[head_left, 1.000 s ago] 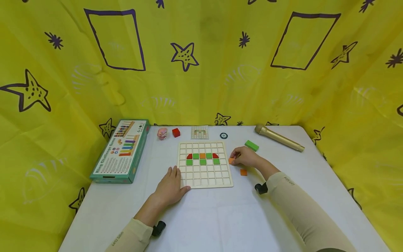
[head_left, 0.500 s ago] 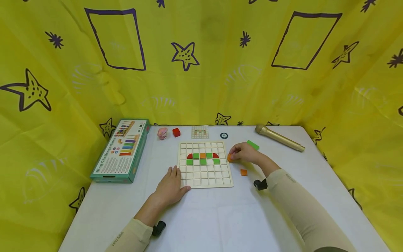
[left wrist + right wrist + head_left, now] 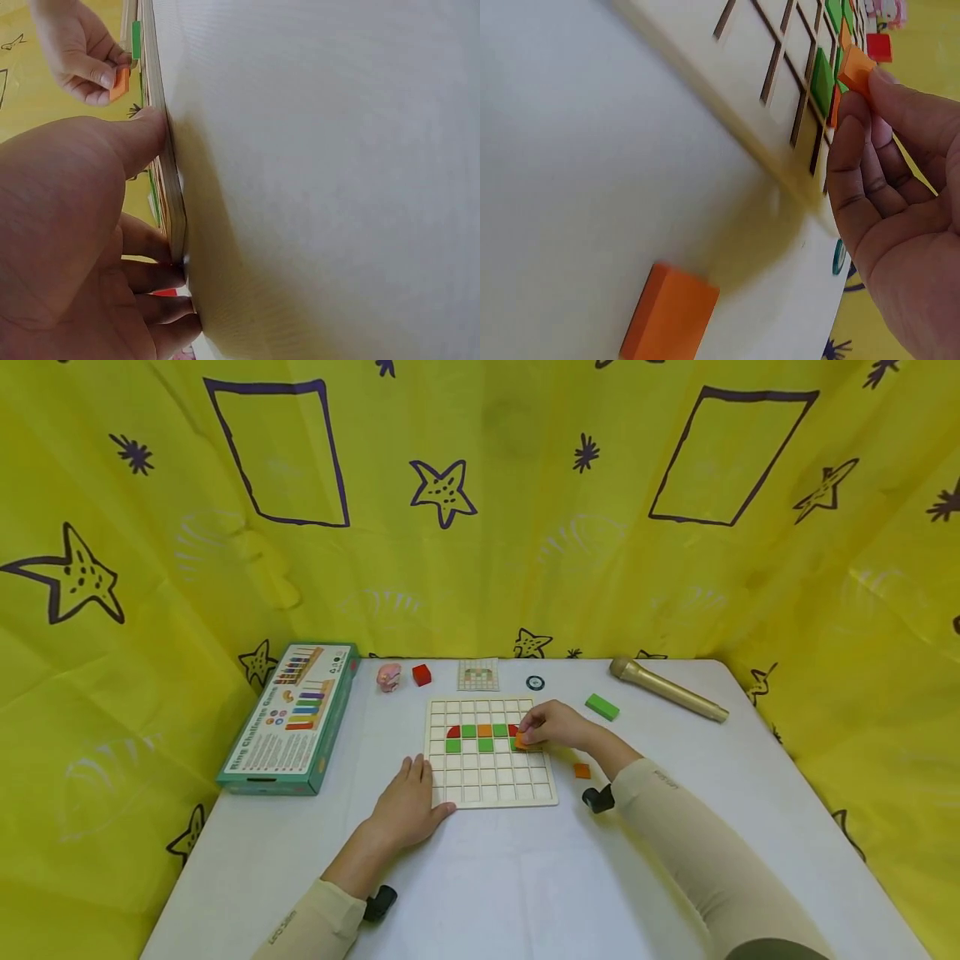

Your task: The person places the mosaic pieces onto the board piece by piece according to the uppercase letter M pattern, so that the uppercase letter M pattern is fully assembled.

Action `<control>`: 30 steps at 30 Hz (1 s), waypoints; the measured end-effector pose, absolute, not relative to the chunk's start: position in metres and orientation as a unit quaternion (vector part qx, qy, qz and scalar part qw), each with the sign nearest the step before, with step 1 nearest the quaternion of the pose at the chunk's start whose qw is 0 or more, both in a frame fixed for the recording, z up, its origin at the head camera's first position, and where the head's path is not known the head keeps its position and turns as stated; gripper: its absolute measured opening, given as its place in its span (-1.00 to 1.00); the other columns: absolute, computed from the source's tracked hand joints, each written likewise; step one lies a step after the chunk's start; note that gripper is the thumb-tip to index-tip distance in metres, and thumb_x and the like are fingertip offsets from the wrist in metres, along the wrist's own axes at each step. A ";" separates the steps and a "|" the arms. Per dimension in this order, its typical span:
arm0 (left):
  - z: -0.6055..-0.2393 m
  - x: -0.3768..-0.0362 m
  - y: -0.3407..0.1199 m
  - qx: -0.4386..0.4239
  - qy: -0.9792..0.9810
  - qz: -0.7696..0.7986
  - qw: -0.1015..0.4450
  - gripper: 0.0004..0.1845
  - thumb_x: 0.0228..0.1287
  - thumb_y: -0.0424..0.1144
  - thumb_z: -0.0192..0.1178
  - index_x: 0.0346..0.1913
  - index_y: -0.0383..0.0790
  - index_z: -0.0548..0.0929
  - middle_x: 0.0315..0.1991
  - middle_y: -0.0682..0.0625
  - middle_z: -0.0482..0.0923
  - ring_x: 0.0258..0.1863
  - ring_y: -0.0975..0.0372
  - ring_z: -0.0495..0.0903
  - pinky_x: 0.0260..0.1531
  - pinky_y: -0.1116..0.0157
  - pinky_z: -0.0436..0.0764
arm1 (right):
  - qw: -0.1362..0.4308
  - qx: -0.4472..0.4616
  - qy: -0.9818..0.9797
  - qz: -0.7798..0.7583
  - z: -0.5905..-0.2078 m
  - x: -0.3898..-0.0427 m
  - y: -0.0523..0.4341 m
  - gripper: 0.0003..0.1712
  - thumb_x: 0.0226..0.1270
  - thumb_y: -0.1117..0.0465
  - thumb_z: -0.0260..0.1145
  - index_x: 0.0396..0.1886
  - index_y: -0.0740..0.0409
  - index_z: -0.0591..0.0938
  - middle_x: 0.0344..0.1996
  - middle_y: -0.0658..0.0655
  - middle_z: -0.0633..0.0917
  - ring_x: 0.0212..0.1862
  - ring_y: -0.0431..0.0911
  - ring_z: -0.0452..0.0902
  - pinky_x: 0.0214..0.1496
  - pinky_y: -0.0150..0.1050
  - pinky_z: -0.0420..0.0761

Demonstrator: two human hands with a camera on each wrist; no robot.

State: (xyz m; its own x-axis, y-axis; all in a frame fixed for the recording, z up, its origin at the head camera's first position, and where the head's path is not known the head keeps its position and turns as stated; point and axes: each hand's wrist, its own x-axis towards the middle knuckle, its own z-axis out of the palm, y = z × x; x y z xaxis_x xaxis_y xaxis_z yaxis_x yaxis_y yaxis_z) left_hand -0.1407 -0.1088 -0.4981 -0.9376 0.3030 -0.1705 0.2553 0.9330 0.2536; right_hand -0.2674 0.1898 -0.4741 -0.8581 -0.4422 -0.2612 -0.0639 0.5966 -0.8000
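A wooden grid board (image 3: 491, 777) lies flat on the white table, with red, green and orange tiles set in two of its upper rows. My right hand (image 3: 550, 727) hovers over the board's right side and pinches a small orange tile (image 3: 521, 741) (image 3: 855, 69) (image 3: 118, 84) between thumb and fingertips, just above the green tile there. My left hand (image 3: 408, 802) rests flat on the table with its fingers (image 3: 142, 142) against the board's lower left edge (image 3: 169, 187). A second orange tile (image 3: 581, 770) (image 3: 669, 311) lies loose on the table right of the board.
A green game box (image 3: 288, 718) lies at the left. Along the back stand a pink figure (image 3: 387, 677), a red cube (image 3: 422, 674), a pattern card (image 3: 477, 674) and a small ring (image 3: 534, 682). A green block (image 3: 602, 707) and a gold microphone (image 3: 667, 689) lie at the right. Yellow cloth surrounds the table.
My right hand lifted the orange tile off the table beside the board and carried it left over the board's right columns. The left hand stayed put.
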 end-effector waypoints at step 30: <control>-0.497 -0.141 -0.110 0.158 0.976 0.117 0.097 -0.04 0.37 0.19 0.21 0.44 -0.61 0.22 0.48 -0.45 0.13 0.49 -0.27 0.08 0.42 -0.04 0.21 | 0.222 -0.230 0.873 -0.370 -0.470 -0.263 0.104 -0.95 0.26 0.25 0.49 -0.31 0.11 0.76 -0.42 -0.04 0.72 -0.31 -0.16 0.56 -0.21 -0.31 0.59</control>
